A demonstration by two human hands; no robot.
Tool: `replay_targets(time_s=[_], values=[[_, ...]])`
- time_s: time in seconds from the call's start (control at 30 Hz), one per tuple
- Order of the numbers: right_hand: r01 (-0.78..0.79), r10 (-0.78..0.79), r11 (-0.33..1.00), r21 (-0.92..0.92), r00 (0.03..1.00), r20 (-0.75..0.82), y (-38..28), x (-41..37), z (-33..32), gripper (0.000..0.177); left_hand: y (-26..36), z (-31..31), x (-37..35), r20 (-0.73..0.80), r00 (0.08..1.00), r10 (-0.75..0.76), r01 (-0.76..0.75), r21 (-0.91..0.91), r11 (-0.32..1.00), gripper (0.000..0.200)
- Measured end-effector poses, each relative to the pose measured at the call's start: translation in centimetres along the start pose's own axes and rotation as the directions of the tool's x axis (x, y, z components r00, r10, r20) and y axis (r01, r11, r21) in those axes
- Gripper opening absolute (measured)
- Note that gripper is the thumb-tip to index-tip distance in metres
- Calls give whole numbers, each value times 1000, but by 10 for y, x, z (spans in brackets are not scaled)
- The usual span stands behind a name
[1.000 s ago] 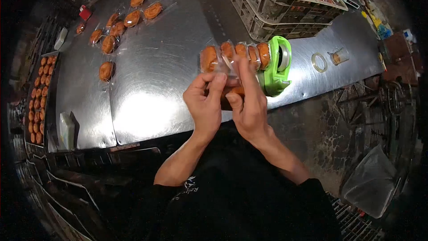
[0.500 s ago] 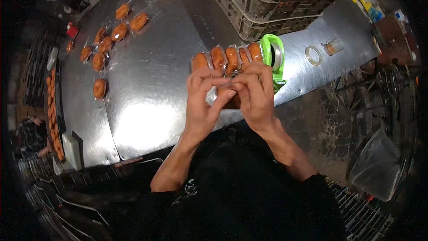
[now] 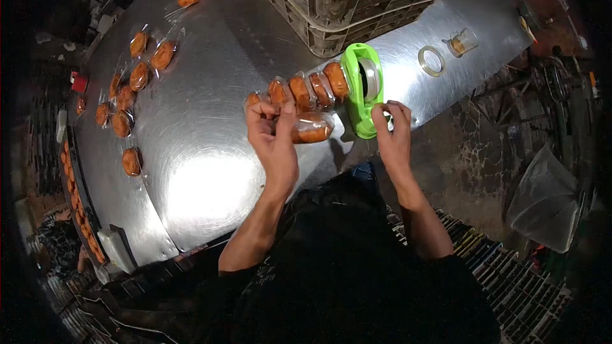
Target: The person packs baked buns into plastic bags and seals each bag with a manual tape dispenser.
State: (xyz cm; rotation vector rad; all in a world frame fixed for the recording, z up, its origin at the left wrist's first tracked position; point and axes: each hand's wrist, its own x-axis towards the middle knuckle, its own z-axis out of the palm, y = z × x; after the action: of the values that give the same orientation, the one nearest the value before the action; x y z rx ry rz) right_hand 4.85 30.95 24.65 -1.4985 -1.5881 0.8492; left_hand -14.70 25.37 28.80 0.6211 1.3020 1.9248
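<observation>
My left hand (image 3: 275, 146) is closed on one end of a brown bread roll (image 3: 312, 130) in clear plastic wrap, held above the near edge of the metal table. Beyond it, a row of wrapped rolls (image 3: 301, 92) lies side by side, with one partly behind my left fingers. At the row's right end stands a bright green tape dispenser (image 3: 361, 111) holding a roll of clear tape (image 3: 369, 79). My right hand (image 3: 396, 134) is beside the dispenser's near end, thumb and fingers pinched together. Whatever is between those fingertips is too small to make out.
Stacked crates (image 3: 357, 6) with wrapped rolls inside stand at the back. Loose wrapped rolls (image 3: 139, 76) are scattered on the left of the metal table (image 3: 210, 121). A tape ring (image 3: 431, 62) and a clear cup (image 3: 463, 43) lie right. Another person's patterned sleeve (image 3: 58, 239) shows far left.
Both hands were together over the roll; now they are apart. My right hand has moved right to the tape dispenser, while my left keeps the wrapped roll. The view has shifted slightly.
</observation>
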Motion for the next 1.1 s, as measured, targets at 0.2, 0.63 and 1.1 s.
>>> replay_targets(time_s=[0.2, 0.63, 1.1], values=[[-133, 138, 987, 93, 989, -53, 17, 33, 12, 27, -6, -16, -17, -19, 999, -48, 48, -11, 999, 17], [47, -116, 942, 333, 975, 190, -71, -87, 33, 16, -36, -32, -40, -162, 984, -78, 78, -7, 997, 19], [-573, -46, 698, 430, 563, 825, -87, -71, 101, 26, 36, -109, -38, -105, 950, -294, 224, -429, 875, 39]])
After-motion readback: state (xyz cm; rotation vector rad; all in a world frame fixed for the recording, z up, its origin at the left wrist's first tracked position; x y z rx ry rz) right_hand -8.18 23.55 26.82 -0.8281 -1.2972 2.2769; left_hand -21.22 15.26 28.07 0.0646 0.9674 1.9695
